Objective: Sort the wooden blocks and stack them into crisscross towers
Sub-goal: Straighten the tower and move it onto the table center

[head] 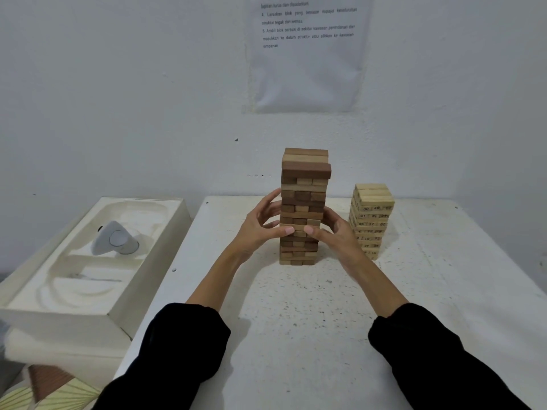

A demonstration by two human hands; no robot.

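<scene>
A tall crisscross tower of brown and tan wooden blocks (305, 184) stands on the white table (296, 306), near its far middle. My left hand (260, 226) is at the tower's left side, thumb touching its front and fingers spread beside it. My right hand (336, 232) is at the right side, thumb on the front and fingers against the right face. Both hands sit around the tower's middle layers. A shorter tower of pale numbered blocks (371, 214) stands to the right, partly behind my right hand.
A white moulded box (97, 261) with a grey-white device (115, 239) in it sits left of the table. A printed sheet (307, 51) hangs on the wall behind. Patterned fabric (47, 389) shows at the bottom left.
</scene>
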